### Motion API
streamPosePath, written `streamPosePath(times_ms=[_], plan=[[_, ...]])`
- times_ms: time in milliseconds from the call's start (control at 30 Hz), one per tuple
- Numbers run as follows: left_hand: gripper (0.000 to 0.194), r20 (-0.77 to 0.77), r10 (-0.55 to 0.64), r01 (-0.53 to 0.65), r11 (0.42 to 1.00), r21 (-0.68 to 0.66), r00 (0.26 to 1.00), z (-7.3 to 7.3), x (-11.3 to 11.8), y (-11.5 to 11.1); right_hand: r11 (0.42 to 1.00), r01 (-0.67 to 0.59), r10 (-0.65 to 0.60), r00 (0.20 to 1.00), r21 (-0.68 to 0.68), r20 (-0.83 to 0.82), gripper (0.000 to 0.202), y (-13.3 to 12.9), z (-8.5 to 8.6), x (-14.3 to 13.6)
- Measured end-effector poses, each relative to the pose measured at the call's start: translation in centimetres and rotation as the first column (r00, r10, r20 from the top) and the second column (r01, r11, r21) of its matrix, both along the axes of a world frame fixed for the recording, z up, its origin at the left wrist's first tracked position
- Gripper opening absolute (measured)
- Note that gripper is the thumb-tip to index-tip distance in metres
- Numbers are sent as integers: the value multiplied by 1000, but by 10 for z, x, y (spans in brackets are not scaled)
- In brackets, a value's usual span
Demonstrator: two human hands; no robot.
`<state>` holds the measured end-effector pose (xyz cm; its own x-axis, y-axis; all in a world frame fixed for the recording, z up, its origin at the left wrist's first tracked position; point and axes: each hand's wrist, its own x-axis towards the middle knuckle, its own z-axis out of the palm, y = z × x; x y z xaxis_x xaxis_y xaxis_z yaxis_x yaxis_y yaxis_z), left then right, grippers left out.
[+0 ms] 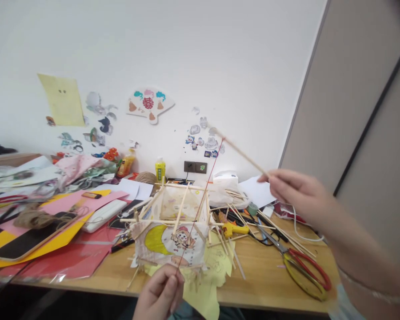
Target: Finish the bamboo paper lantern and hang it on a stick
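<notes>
Raised at the right, my right hand (295, 189) pinches one end of a thin wooden stick (243, 153), which slants up to the left. A red string (206, 184) is tied near the stick's far end and runs taut down to my left hand (163, 289), whose fingers are closed on it. Behind the string, a box-shaped lantern (170, 244) of thin sticks and drawn-on paper stands on the table. Its front panel bears a yellow moon and a cartoon figure. One loose-looking stick (182, 209) lies across its open top.
Red-and-yellow-handled scissors (306, 271) lie at the right, near a yellow glue gun (233, 229) and scattered sticks. Coloured paper (90, 258), a phone (33, 235) and twine (33, 218) cover the left. A yellow bottle (160, 170) stands by the wall.
</notes>
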<state>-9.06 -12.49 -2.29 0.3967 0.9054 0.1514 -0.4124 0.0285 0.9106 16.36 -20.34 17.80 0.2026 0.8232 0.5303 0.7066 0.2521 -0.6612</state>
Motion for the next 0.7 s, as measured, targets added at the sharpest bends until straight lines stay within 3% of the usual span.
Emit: streamPosePath(times_ms=[133, 233, 333, 400, 533, 700], plan=[[43, -126, 56, -44, 994, 95, 990, 13, -13, 8, 976, 36, -59, 993, 214, 105, 25, 26, 48, -3], [39, -334, 145, -27, 942, 335, 931, 37, -26, 17, 946, 54, -115, 978, 319, 176, 20, 44, 79, -9], [31, -419, 376, -18, 761, 649, 827, 72, -38, 29, 920, 126, -203, 963, 370, 175, 19, 64, 109, -11], [28, -415, 477, 33, 625, 780, 774, 98, -44, 37, 890, 194, -274, 951, 412, 144, 20, 75, 128, -7], [30, -425, 607, 159, 442, 883, 672, 143, -47, 55, 811, 353, -443, 891, 466, 96, 24, 88, 155, 7], [30, -444, 738, 459, 205, 865, 508, 183, -32, 88, 764, 454, -548, 832, 459, 88, 25, 87, 166, 24]])
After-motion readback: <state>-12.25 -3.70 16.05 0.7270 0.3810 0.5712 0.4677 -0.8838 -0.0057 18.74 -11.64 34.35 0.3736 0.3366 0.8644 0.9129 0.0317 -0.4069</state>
